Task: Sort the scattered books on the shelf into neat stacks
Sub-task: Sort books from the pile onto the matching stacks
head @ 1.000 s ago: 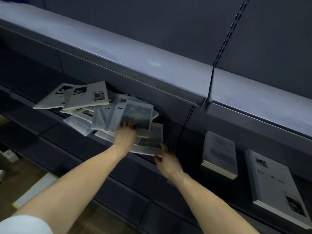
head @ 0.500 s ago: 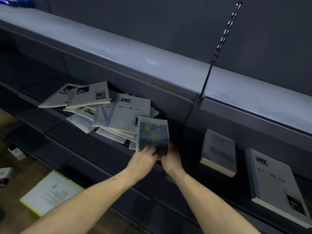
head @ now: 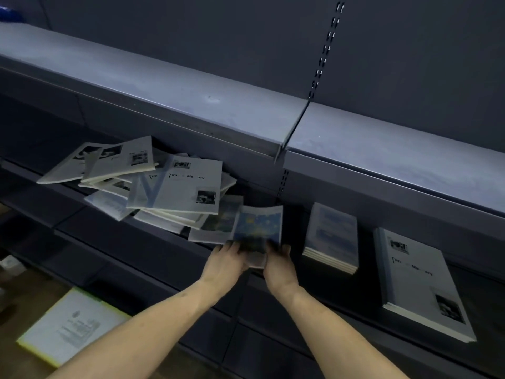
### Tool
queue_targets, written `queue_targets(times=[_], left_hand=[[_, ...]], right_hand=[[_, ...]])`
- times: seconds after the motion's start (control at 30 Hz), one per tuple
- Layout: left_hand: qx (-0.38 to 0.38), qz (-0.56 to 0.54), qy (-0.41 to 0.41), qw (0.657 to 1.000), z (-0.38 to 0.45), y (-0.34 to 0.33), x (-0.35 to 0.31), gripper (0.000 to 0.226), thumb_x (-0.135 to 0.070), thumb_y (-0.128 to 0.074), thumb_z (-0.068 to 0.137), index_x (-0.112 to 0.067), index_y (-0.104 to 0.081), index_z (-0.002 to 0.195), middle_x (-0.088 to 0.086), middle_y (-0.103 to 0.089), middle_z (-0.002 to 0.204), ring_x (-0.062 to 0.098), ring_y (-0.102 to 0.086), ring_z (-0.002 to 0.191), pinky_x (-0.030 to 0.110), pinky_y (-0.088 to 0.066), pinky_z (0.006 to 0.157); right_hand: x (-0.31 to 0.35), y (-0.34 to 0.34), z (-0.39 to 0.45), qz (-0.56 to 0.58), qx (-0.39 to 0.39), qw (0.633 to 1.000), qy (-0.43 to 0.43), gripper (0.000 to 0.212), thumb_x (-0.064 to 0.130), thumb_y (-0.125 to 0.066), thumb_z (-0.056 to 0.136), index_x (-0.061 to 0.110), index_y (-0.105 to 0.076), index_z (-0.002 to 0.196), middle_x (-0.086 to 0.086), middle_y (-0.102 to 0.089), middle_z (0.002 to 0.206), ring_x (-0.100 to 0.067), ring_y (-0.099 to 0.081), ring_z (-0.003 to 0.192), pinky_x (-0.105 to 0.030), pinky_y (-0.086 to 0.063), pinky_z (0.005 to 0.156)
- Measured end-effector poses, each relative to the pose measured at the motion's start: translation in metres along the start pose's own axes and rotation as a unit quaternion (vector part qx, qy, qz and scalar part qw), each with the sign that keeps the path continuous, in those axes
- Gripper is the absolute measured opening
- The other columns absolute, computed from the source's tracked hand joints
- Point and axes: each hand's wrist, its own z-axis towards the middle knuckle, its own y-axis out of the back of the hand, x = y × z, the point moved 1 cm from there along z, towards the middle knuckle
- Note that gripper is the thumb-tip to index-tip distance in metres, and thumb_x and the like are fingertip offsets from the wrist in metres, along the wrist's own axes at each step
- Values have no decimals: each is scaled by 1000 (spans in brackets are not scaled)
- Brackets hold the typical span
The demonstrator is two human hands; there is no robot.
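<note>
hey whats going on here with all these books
A person is sorting books on a dark shelf. Both the left hand and right hand grip a small blue starry-cover book at its near edge, between a messy pile on the left and two neat stacks on the right: a small blue stack and a large white stack. The pile is not yet sorted. Another book lies on the floor.

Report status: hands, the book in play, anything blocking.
Both hands, left hand and right hand, grip blue starry book at its near edge. Scattered pile unsorted at left. Two neat stacks at right; path between looks clear.
</note>
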Motion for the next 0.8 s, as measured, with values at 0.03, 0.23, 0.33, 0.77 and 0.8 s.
queue_targets(times=[0.03,0.23,0.33,0.77,0.8], left_hand=[[23,3,25,999,0,-1,3,48,-46,-88,57,-22,-76,96,3,-69,100,24,-63,90,33,-54,69],[195,31,105,975,1,-5,42,108,-79,-50,76,-17,-12,155,14,-19,159,33,-18,145,41,-19,117],[172,29,104,979,1,-4,46,93,-63,-58,84,-19,-16,154,8,-22,158,28,-20,145,41,-23,116],[33,-20,102,994,3,-12,64,36,-44,-65,85,-26,-68,116,5,-63,121,31,-57,109,44,-46,89],[27,-24,126,991,5,-11,65,31,-47,-59,89,-26,-70,109,6,-63,118,32,-57,106,44,-46,87]], right_hand=[[-5,-1,-1,19,19,999,-22,35,31,-38,104,19,-39,136,-9,-48,131,-21,-57,101,-27,-41,74],[-16,6,-11,17,70,997,-1,65,44,-45,100,19,-17,153,-17,-20,148,-33,-52,118,-29,-45,91],[-17,11,-12,25,55,998,6,80,51,-55,94,20,-14,155,-13,-18,149,-30,-46,127,-25,-42,95],[-16,29,-17,-14,-1,995,100,82,32,-56,98,17,-1,157,-10,-8,154,-23,-45,128,-21,-43,95],[-17,29,-16,-10,2,996,94,82,32,-56,98,18,-2,157,-9,-8,153,-22,-45,128,-21,-43,94]])
